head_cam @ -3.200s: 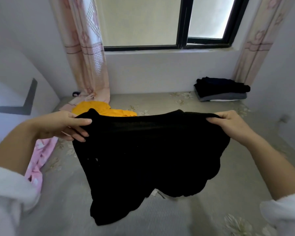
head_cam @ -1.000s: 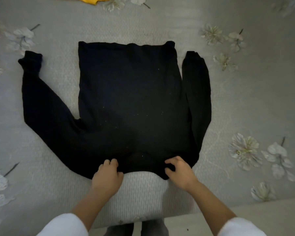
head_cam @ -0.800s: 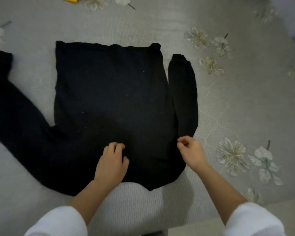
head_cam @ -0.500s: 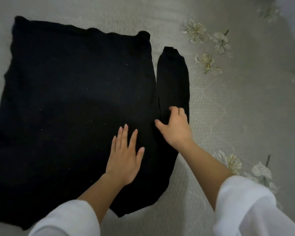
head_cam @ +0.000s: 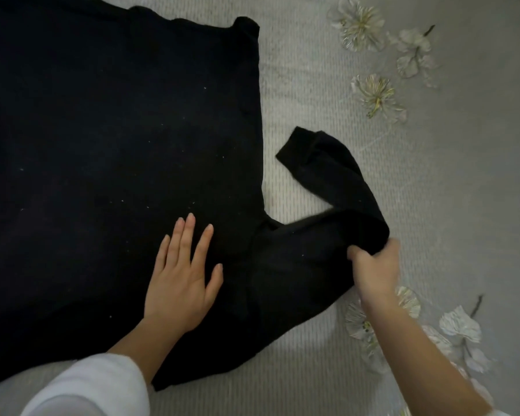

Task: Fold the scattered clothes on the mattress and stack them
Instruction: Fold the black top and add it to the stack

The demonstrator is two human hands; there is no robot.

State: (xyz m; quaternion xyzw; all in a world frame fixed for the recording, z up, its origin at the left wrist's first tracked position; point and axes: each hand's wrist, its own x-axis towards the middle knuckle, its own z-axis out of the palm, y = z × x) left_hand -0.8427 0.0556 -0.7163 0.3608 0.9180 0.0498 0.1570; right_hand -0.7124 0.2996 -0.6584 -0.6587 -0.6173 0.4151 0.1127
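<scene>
Head view, looking down. A black sweater (head_cam: 117,145) lies flat on the mattress (head_cam: 469,190). It fills the left and middle of the picture, and its left part goes out of the frame. The cloth has small pale specks of lint.

The left hand (head_cam: 180,277) lies on the sweater body, palm down. The fingers are straight and a bit spread, w/ the thumb out to the right. It presses the cloth near the place where the sweater arm (head_cam: 336,190) joins the body, i.e. near the armpit.

The right hand (head_cam: 376,265) is at the right side of the sweater and is a bit blurred. Its fingers are curled round the sweater arm and grip it at approx. the middle of its length, where the cloth bends over the hand in a fold. From this fold one half runs left to the body. The other half runs up and to the left, and its cuff (head_cam: 294,145) is near the side edge of the body but apart from it.

The mattress cover is grey-beige w/ a fine ribbed texture. Pale printed flowers (head_cam: 373,94) show at the top right and at the bottom right, beside the right forearm. Both forearms come in from the bottom edge, and a white top (head_cam: 87,385) covers the left one up to approx. the middle.
</scene>
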